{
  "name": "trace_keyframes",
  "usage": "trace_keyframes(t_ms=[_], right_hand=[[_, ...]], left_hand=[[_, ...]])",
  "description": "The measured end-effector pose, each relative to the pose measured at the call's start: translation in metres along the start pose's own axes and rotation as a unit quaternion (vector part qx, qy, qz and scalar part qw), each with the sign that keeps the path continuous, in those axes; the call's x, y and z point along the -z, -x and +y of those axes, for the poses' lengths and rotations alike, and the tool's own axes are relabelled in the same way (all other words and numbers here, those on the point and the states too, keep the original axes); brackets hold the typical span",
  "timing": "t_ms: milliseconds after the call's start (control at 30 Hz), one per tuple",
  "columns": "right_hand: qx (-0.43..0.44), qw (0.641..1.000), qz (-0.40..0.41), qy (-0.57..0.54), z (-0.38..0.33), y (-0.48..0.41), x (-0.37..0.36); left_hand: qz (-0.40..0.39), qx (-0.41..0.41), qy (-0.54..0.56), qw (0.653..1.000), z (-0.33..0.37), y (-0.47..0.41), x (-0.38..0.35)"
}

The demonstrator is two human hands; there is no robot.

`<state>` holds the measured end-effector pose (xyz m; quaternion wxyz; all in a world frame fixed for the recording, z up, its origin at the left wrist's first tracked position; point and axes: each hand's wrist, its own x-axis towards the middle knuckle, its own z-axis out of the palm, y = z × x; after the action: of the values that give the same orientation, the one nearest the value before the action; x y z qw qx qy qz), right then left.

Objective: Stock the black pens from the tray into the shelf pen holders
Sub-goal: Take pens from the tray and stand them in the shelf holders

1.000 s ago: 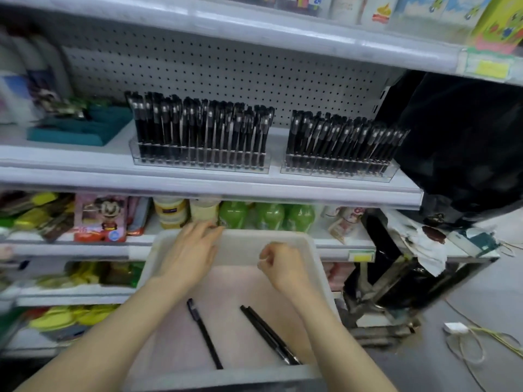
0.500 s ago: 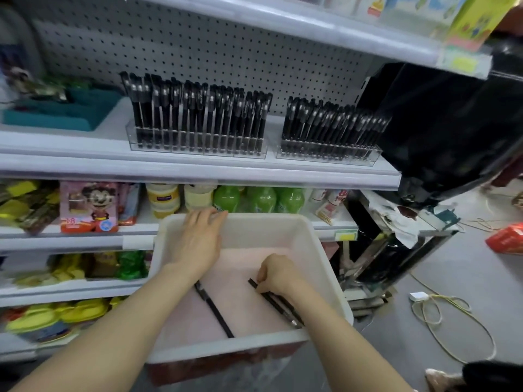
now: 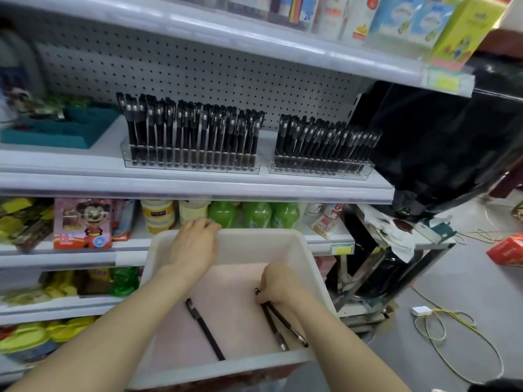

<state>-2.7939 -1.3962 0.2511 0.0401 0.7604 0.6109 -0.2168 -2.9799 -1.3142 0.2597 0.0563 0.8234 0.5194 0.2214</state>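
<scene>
The shelf [image 3: 198, 190] runs across the view well above my fingers, carrying two clear pen holders: the left holder [image 3: 192, 162] and the right holder [image 3: 321, 169], both packed with upright black pens. Below them, the white tray [image 3: 308, 250] surrounds both hands. My left hand [image 3: 192, 247] lies over the tray's far rim, fingers curled on the edge, steadying it; it holds no pen. My right hand [image 3: 278, 284] is down on the tray floor, fingers closed around the upper ends of the paired pens [image 3: 278, 325]. These two pens lie side by side, touching near my fingers and splaying slightly toward their free ends. Their long axes run from my fingertips back toward my body and to the right, silvery ends nearest the tray's near wall. A third, single pen [image 3: 205, 329] lies loose to the left of my right fingers, on a roughly parallel diagonal, well apart from the pair.

Step in hand, as I judge it: lifting the pair. To do it well, I should pinch both barrels together, then turn them upright before reaching for a free slot.
</scene>
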Motion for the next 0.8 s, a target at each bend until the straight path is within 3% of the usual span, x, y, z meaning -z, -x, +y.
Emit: trace_keyframes(t_ms=[100, 167, 233, 300, 400, 467, 533, 633, 700, 800], right_hand=[[0.018, 0.991, 0.046, -0.123, -0.001, 0.003, 0.039], [0.026, 0.967, 0.134, -0.214, -0.002, 0.006, 0.074], [0.029, 0.916, 0.22, -0.333, 0.001, 0.005, 0.106], [0.019, 0.843, 0.271, -0.464, 0.01, 0.003, 0.131], [0.013, 0.751, 0.294, -0.591, 0.03, 0.001, 0.153], [0.016, 0.723, 0.291, -0.626, 0.045, -0.003, 0.158], [0.01, 0.739, 0.316, -0.595, 0.06, -0.006, 0.159], [0.054, 0.85, 0.445, -0.275, 0.089, -0.016, 0.158], [0.125, 0.863, 0.48, -0.094, 0.102, -0.024, 0.159], [0.169, 0.859, 0.483, -0.025, 0.118, -0.036, 0.164]], left_hand=[[0.022, -0.027, 0.02, 0.999, 0.013, -0.009, 0.006], [0.023, -0.059, 0.047, 0.997, 0.032, -0.019, 0.012], [-0.001, -0.087, 0.071, 0.994, 0.054, -0.031, 0.018], [-0.032, -0.1, 0.09, 0.99, 0.074, -0.043, 0.023], [-0.041, -0.118, 0.091, 0.988, 0.098, -0.063, 0.028], [-0.04, -0.13, 0.081, 0.987, 0.112, -0.077, 0.029], [-0.041, -0.138, 0.062, 0.988, 0.124, -0.09, 0.03], [-0.019, -0.168, 0.002, 0.986, 0.138, -0.108, 0.029], [0.0, -0.185, -0.023, 0.982, 0.148, -0.122, 0.03], [0.02, -0.207, -0.034, 0.978, 0.167, -0.142, 0.027]])
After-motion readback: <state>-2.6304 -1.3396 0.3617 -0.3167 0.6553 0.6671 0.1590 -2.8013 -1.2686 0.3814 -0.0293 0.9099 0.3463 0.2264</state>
